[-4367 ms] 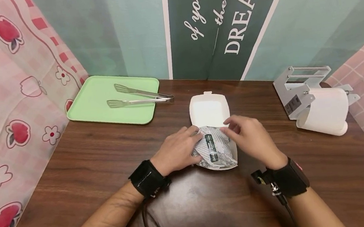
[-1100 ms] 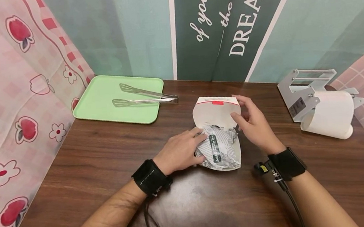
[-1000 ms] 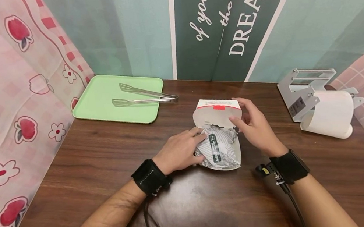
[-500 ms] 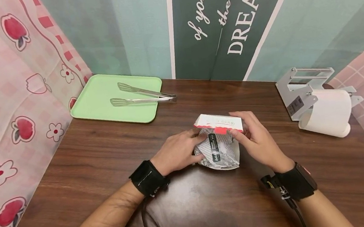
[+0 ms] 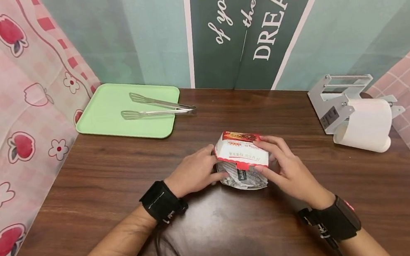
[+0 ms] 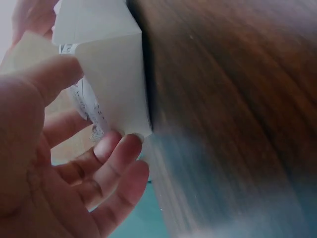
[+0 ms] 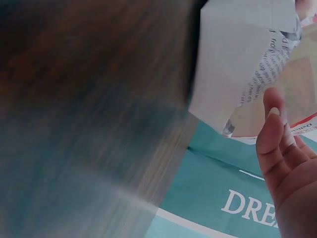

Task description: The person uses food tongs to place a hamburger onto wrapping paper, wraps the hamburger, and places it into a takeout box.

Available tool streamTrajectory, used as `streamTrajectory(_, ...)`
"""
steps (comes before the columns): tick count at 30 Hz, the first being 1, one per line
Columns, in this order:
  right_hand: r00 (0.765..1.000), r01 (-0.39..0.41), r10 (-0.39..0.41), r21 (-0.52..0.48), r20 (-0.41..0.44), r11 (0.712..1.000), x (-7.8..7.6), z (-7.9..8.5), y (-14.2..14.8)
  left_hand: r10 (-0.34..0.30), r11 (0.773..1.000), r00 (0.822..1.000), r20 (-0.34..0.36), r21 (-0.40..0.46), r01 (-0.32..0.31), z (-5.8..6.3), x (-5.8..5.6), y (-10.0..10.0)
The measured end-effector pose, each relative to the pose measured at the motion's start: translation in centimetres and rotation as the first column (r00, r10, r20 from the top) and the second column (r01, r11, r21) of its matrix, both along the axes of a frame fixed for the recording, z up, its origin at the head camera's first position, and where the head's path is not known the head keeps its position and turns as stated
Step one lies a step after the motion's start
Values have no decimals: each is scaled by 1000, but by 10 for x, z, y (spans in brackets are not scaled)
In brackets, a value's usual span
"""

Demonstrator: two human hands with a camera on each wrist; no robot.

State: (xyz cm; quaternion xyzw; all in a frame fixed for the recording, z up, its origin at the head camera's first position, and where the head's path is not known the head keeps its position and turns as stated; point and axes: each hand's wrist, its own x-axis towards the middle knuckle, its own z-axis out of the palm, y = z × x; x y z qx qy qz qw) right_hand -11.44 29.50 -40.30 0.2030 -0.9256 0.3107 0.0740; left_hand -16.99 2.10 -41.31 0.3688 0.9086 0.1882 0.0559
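A white and red burger box [image 5: 243, 151] stands on the dark wood table, its hinged lid tilted forward partway over a burger wrapped in printed paper [image 5: 245, 178]. My left hand [image 5: 194, 171] holds the box's left side, thumb and fingers bent about the tray wall. The left wrist view shows the thumb at the wall's upper edge and the fingertips against the plain box wall [image 6: 116, 82]. My right hand [image 5: 288, 167] grips the lid's right side, fingers on top and thumb near its front edge. The right wrist view shows printed paper [image 7: 265, 67] between tray and lid. The burger itself is hidden.
Metal tongs [image 5: 159, 107] lie on a green tray [image 5: 109, 113] at the back left, handle end past the tray's edge. A grey metal rack with a white paper roll [image 5: 366, 123] stands at the right. Cables [image 5: 165, 253] trail from the wrist straps.
From lying open at the back, the lid has been swung up and forward over the wrapped burger by my right hand. My left hand stays at the box's left side.
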Motion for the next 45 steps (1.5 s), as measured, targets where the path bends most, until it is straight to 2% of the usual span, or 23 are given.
streamTrajectory(9,999,-21,24,69,-43,997,11,-7,2,-91,989,988,128,129,74,3,-13,-14)
streamTrajectory(15,998,-13,22,138,-63,990,11,-6,0,-168,968,950,265,227,108,5,-25,-26)
streamTrajectory(17,997,-12,24,161,-73,987,11,-6,0,-174,966,936,306,239,102,5,-27,-29)
streamTrajectory(19,997,-9,23,184,-75,983,11,-7,0,-160,968,931,328,237,83,5,-29,-31)
streamTrajectory(23,999,1,9,227,-42,974,10,-7,-1,-88,975,942,324,223,14,6,-30,-31)
streamTrajectory(28,999,-2,-6,227,36,974,8,-5,-4,-7,968,961,277,244,-63,5,-26,-25)
streamTrajectory(31,996,-7,-11,212,84,977,6,-3,-6,-31,971,964,266,235,-33,3,-23,-20)
streamTrajectory(35,994,-4,-19,218,103,976,4,-1,-9,-85,980,950,299,199,25,1,-19,-16)
streamTrajectory(40,994,24,-44,197,99,980,5,-3,-13,-93,981,940,328,190,30,2,-16,-15)
streamTrajectory(45,989,50,-69,147,130,988,6,-5,-20,-106,981,932,347,187,42,3,-14,-13)
